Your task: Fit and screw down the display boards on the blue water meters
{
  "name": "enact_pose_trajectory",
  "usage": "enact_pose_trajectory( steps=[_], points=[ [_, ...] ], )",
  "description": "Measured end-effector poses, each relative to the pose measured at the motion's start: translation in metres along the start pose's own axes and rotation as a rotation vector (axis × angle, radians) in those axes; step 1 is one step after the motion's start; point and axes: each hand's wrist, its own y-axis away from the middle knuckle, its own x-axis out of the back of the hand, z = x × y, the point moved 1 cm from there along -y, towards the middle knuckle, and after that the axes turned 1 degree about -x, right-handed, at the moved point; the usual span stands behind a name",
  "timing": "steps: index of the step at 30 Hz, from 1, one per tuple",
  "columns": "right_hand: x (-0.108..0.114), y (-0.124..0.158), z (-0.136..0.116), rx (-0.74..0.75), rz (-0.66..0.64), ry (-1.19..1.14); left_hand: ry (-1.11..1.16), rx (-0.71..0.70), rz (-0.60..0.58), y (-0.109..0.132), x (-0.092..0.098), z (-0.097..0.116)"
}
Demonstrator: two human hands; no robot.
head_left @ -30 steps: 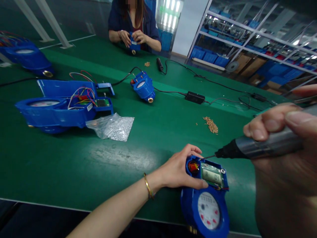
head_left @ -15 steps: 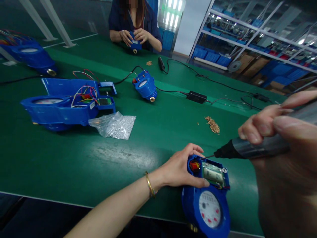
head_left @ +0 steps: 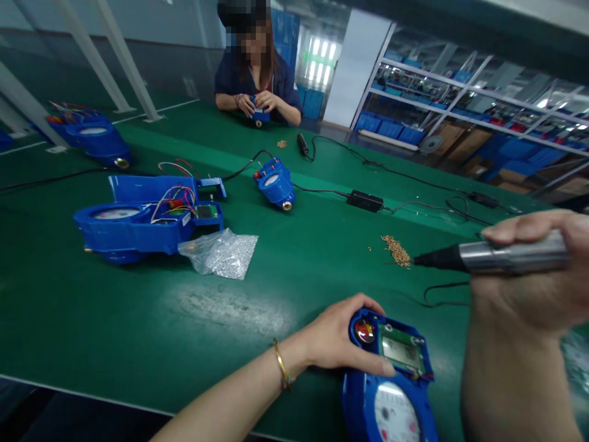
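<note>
My left hand (head_left: 338,337) grips the upper left side of a blue water meter (head_left: 391,387) that lies on the green table (head_left: 138,319) near the front edge. The meter's small display board and round dial face up. My right hand (head_left: 534,276) is closed round a grey electric screwdriver (head_left: 497,256), held level above the table. Its dark tip points left at a small pile of brass screws (head_left: 396,250), well above and to the right of the meter.
A large opened blue meter (head_left: 138,224) with coloured wires lies at left beside a clear bag of small parts (head_left: 223,253). A smaller meter (head_left: 275,182), a black power adapter (head_left: 364,200) and cables lie mid-table. A person (head_left: 255,67) sits at the far side holding a blue meter. Shelving stands at right.
My right hand has lifted the screwdriver off the meter and swung its tip up and right to the screw pile. My left hand has kept hold of the meter. The view has tilted.
</note>
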Motion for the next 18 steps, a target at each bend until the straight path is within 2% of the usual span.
enact_pose_trajectory(
  steps=[1,5,8,13,18],
  points=[
    [0.0,-0.005,0.016,0.098,0.036,-0.001,-0.001,0.01,0.003,0.0,0.0,0.0],
    [0.003,-0.015,0.082,0.069,0.042,0.104,0.026,0.044,0.001,-0.001,-0.001,-0.003],
    [0.005,-0.017,0.116,0.042,0.04,0.126,0.072,0.048,-0.001,-0.001,-0.001,-0.008],
    [0.003,-0.021,0.145,0.002,0.044,0.157,0.048,-0.027,-0.003,-0.004,0.001,-0.017],
    [0.0,-0.02,0.154,-0.037,0.047,0.15,0.014,-0.059,-0.026,-0.004,0.002,-0.018]
  ],
)
